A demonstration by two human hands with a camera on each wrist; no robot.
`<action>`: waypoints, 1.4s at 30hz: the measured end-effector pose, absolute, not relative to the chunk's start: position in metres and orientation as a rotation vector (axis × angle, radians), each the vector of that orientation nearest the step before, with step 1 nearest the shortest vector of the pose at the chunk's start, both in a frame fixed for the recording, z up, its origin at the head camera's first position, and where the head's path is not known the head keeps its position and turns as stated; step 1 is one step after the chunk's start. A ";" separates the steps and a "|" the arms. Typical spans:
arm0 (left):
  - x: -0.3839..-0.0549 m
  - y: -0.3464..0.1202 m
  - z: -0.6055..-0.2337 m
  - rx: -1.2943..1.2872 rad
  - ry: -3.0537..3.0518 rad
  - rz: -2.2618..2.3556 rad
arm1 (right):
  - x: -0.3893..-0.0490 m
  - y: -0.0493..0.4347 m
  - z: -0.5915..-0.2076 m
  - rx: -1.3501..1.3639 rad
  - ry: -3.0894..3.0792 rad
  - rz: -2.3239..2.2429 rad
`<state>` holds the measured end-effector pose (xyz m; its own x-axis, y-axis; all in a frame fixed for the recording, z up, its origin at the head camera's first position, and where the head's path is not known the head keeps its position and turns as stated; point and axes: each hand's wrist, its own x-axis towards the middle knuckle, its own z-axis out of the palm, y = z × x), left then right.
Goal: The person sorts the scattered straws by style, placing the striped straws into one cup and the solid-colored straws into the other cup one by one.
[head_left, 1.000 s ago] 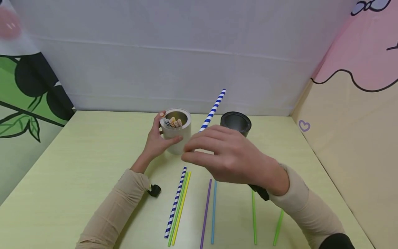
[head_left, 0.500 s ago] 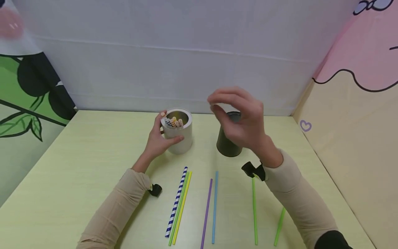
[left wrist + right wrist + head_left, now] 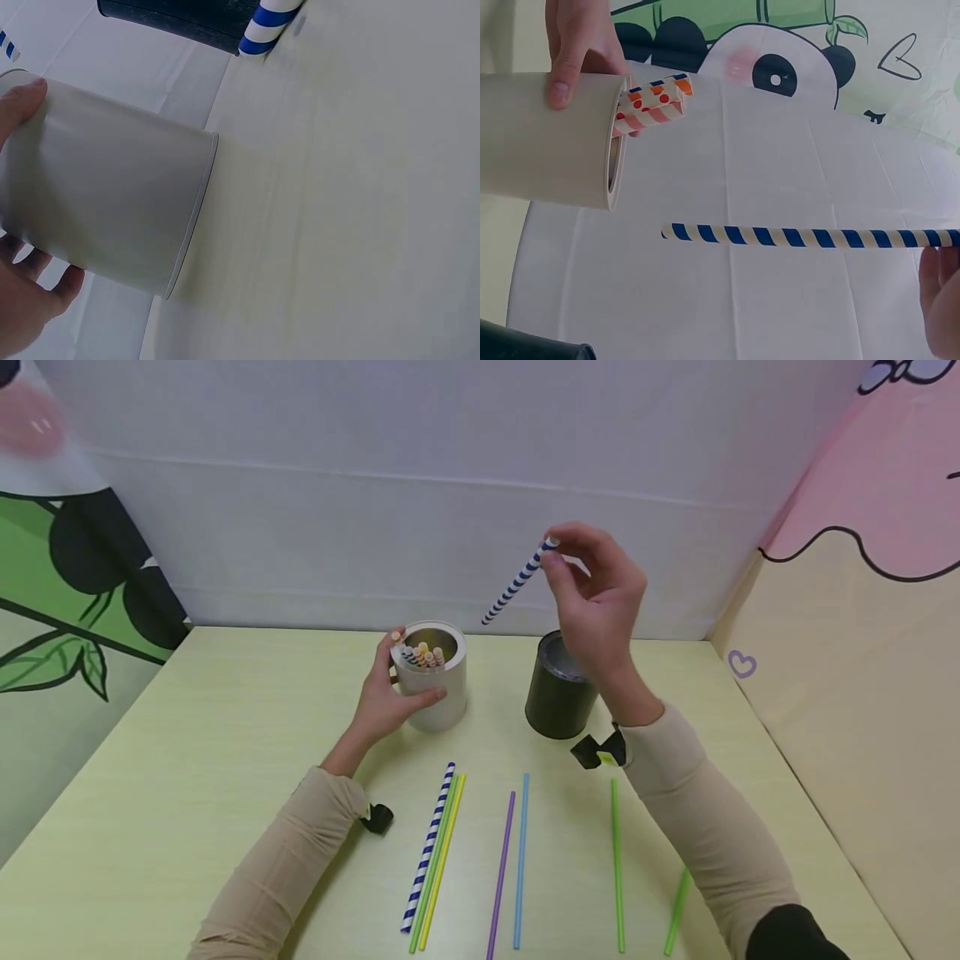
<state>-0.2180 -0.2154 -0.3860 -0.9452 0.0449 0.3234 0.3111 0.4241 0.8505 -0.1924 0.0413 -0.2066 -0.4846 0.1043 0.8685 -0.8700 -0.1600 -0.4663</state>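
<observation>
My left hand (image 3: pixel 382 702) grips the side of a white can (image 3: pixel 438 693), its thumb across the front and fingers behind. Several patterned paper straws (image 3: pixel 652 105) stand in that can, with their ends near the rim. My right hand (image 3: pixel 600 585) pinches a blue-and-white striped paper straw (image 3: pixel 517 583) near its upper end. The straw slants down to the left, its lower tip apart from the white can, above and to the right of its mouth. Below the right hand stands a dark can (image 3: pixel 558 697), its opening partly hidden by the hand.
On the table (image 3: pixel 225 760) lie another striped straw (image 3: pixel 429 852), a green straw (image 3: pixel 435 860) and a yellow straw (image 3: pixel 444 860) side by side. Farther right lie a purple straw (image 3: pixel 502 872), a blue straw (image 3: pixel 521 860) and two more green straws (image 3: pixel 617 860). A pale cloth wall (image 3: pixel 337 543) stands behind.
My right hand has risen and moved back and to the right with the striped straw, which has turned from pointing upward to pointing down to the left. The left hand stays on the white can.
</observation>
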 end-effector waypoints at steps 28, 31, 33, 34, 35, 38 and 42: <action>-0.219 -0.215 -0.387 -0.293 -2.433 -1.544 | -0.216 0.005 -0.228 0.866 -1.528 1.841; -0.218 -0.216 -0.388 -0.286 -2.431 -1.558 | -0.219 -0.003 -0.236 0.858 -1.584 1.840; -0.217 -0.215 -0.388 -0.284 -2.430 -1.563 | -0.220 -0.007 -0.242 0.854 -1.621 1.827; -0.217 -0.215 -0.388 -0.283 -2.430 -1.563 | -0.221 -0.009 -0.244 0.851 -1.637 1.822; -0.217 -0.215 -0.387 -0.283 -2.429 -1.563 | -0.222 -0.011 -0.247 0.846 -1.651 1.823; -0.217 -0.215 -0.386 -0.290 -2.423 -1.562 | -0.224 -0.015 -0.253 0.820 -1.686 1.834; -0.217 -0.215 -0.386 -0.301 -2.412 -1.572 | -0.225 -0.021 -0.262 0.787 -1.742 1.836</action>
